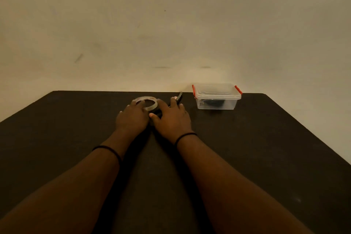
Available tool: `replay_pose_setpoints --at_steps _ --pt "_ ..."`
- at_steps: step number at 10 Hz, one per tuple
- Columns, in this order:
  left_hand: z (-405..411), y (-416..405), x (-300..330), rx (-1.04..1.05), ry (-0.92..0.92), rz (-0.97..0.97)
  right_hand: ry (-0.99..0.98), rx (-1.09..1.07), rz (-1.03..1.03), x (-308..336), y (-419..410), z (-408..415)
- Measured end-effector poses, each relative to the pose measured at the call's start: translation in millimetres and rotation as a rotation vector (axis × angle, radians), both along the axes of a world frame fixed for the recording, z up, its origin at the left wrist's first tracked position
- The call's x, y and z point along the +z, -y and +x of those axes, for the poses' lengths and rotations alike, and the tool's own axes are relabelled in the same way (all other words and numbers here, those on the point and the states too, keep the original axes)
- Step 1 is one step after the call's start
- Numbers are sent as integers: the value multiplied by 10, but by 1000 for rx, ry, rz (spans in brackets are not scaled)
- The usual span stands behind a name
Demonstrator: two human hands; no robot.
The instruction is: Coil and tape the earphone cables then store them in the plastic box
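Your left hand rests on the near edge of the tape roll, fingers laid loosely over the ring. Your right hand sits just right of the roll, fingers spread flat over a dark object that pokes out beyond them; you cannot tell what it is or whether it is gripped. The plastic box stands well to the right of the roll, lid on, 2 red clips up, something dark inside. All rest on the dark table.
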State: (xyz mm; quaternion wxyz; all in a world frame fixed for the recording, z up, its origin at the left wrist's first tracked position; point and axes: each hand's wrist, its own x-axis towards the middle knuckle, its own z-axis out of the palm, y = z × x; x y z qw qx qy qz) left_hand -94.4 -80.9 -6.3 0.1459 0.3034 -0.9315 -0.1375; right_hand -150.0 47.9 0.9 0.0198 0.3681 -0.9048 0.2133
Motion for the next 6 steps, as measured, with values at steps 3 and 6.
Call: replay_pose_setpoints --at_steps 3,6 --pt "-82 15 51 -206 139 -16 80 61 83 -54 -131 -395" --pt "-25 -19 43 -203 125 -39 17 45 92 -54 -195 -346"
